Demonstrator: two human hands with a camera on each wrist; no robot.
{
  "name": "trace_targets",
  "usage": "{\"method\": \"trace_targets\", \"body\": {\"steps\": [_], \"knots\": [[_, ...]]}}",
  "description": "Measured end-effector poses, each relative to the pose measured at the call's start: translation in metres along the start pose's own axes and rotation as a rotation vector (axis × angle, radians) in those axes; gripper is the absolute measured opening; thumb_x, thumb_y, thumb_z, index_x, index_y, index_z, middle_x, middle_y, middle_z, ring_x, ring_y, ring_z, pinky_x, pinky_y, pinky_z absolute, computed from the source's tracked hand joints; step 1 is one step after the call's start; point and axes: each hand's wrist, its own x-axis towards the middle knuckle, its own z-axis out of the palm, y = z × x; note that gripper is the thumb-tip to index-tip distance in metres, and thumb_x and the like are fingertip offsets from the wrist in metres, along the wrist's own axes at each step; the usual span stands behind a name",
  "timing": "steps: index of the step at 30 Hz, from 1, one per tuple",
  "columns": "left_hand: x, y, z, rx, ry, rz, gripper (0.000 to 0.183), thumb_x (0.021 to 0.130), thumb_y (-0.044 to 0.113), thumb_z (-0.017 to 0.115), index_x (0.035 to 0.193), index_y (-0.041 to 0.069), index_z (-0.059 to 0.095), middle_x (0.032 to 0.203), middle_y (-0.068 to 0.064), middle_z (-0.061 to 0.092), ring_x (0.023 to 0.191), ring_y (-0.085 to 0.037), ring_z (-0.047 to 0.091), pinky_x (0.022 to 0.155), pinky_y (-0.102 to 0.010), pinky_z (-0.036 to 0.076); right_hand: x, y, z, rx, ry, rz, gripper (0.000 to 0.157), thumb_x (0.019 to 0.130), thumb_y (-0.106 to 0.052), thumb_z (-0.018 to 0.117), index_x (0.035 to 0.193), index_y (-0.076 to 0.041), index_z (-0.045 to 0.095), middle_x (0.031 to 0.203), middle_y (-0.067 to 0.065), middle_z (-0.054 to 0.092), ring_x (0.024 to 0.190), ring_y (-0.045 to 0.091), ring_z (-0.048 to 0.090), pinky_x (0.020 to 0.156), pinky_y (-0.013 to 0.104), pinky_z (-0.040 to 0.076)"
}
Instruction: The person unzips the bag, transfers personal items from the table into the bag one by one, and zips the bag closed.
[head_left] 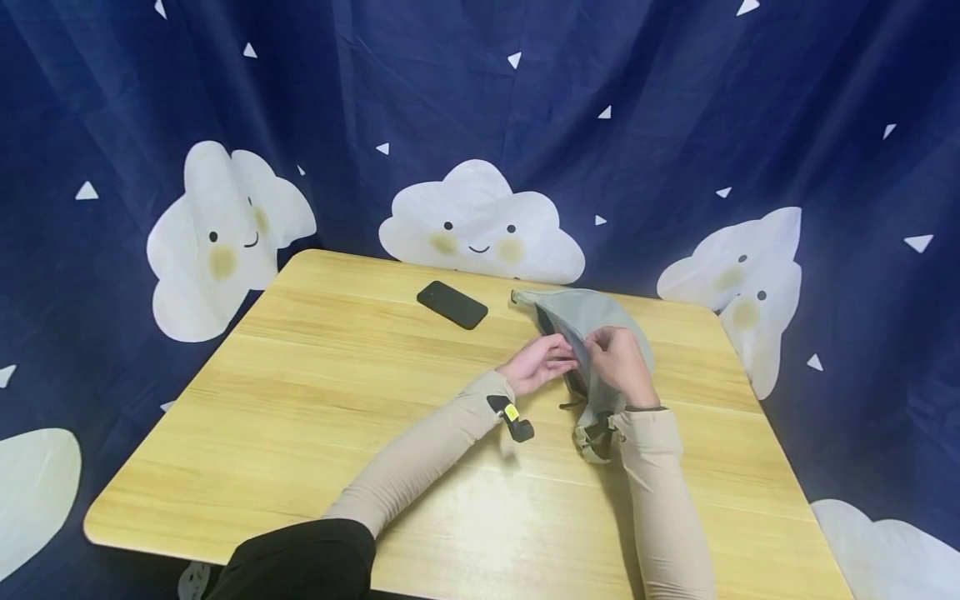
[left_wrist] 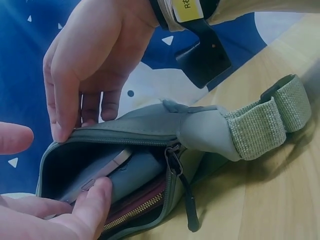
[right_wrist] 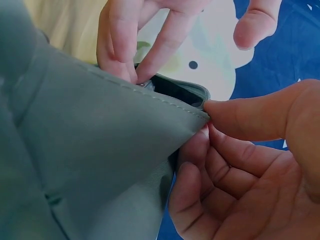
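- Grey-green waist bag [head_left: 600, 310]: on the table, at 2 o'clock from the tabletop's middle; unzipped, mouth gaping; its webbing strap [left_wrist: 260, 130] bunched at 6 o'clock in the head view; zip pull [left_wrist: 191, 212] hanging loose.
- Contents: a slim flat object with a pale edge [left_wrist: 107, 169], smartphone-like, identity unconfirmed; below it, a maroon purse [left_wrist: 142, 200] with a brass-toothed zip.
- Right hand [head_left: 621, 360]: at 3 o'clock of the mouth, thumb and forefinger pinching the rim [left_wrist: 145, 141].
- Left hand [head_left: 534, 365]: at 9 o'clock of the mouth, fingers extended inside and touching the flat object, thumb clear; no firm grip evident.
- Step in hand, as judged: handling the flat object while the mouth is held apart.
- Next move, as judged: calls for a steady rim, then either the left thumb meeting the fingers on the object or those fingers slipping out; which, cannot be determined.
- Black smartphone [head_left: 452, 304]: flat, towards 10 o'clock from the bag, apart from it.
- Wood-grain table [head_left: 300, 417]; cloud-print curtain [head_left: 435, 75] beyond, at 12 o'clock.
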Motion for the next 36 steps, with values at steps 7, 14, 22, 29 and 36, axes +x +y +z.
{"method": "trace_targets", "body": {"steps": [7,14,22,29,36], "knots": [[-0.001,-0.003,-0.005,0.029,0.028,-0.025,0.014,0.1,0.014,0.05,0.104,0.004,0.059,0.124,-0.017,0.056,0.106,-0.026,0.063,0.121,-0.044,0.043,0.001,0.001,-0.001,-0.006,-0.002,0.002,0.018,0.094,-0.003,0.057,0.097,0.005,0.073,0.091,0.022,0.075,0.08,0.029,0.066,0.07,0.03,0.049],[-0.002,-0.006,-0.003,0.009,0.039,-0.007,0.021,0.103,0.015,0.051,0.113,-0.001,0.06,0.122,-0.016,0.055,0.114,-0.032,0.063,0.122,-0.044,0.043,0.0,0.001,-0.001,-0.004,-0.002,0.009,0.017,0.094,-0.002,0.057,0.097,0.004,0.073,0.091,0.021,0.075,0.079,0.028,0.065,0.071,0.03,0.049],[-0.002,-0.005,-0.001,0.007,0.008,0.004,0.015,0.105,0.016,0.046,0.099,0.008,0.058,0.111,-0.008,0.055,0.124,-0.037,0.06,0.123,-0.042,0.041,0.001,0.001,0.001,0.006,-0.001,-0.013,0.017,0.092,0.0,0.057,0.095,0.004,0.073,0.083,0.017,0.072,0.07,0.022,0.057,0.067,0.03,0.046],[0.001,-0.004,0.003,0.019,-0.012,0.017,0.011,0.1,0.014,0.052,0.093,0.01,0.06,0.107,-0.006,0.058,0.118,-0.033,0.062,0.123,-0.042,0.042,0.003,0.005,0.003,0.029,-0.006,-0.024,0.015,0.094,-0.001,0.058,0.094,0.005,0.072,0.081,0.016,0.071,0.068,0.02,0.057,0.067,0.029,0.047],[0.004,-0.005,0.007,0.012,0.001,0.009,0.01,0.096,0.012,0.053,0.09,0.01,0.061,0.099,-0.002,0.06,0.097,-0.019,0.061,0.123,-0.042,0.042,0.003,0.006,0.001,0.049,-0.016,-0.031,0.015,0.096,-0.003,0.059,0.095,0.005,0.072,0.085,0.018,0.073,0.073,0.02,0.059,0.07,0.028,0.048]]}}
